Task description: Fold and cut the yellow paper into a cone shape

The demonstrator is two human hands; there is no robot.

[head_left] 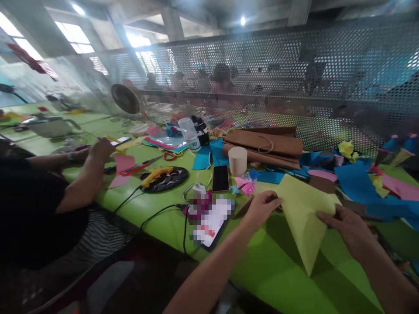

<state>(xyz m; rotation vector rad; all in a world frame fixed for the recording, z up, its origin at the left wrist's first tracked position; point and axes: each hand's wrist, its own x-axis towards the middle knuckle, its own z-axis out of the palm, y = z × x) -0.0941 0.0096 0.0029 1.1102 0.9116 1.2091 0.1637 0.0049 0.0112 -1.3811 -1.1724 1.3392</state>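
A pale yellow sheet point(304, 213), either paper or felt, is bent over with one corner pointing down toward the table. My right hand point(348, 224) pinches its right side between thumb and fingers. At its upper left edge my left hand point(262, 207) is closed, fingertips against the sheet. A small brown piece point(245, 206) lies just behind my left hand. Beyond the sheet are pink scraps point(245, 185), a blue piece point(270, 177) and a black phone point(221, 178).
The green table point(163, 207) carries a pale cup point(238, 160), a brown roll point(262, 146), a yellow glue gun point(157, 176) on a black tray, a charger point(199, 190) with cables, and another phone point(212, 224). A co-worker's arm point(87, 174) reaches in at left. Perforated metal point(262, 78) stands behind.
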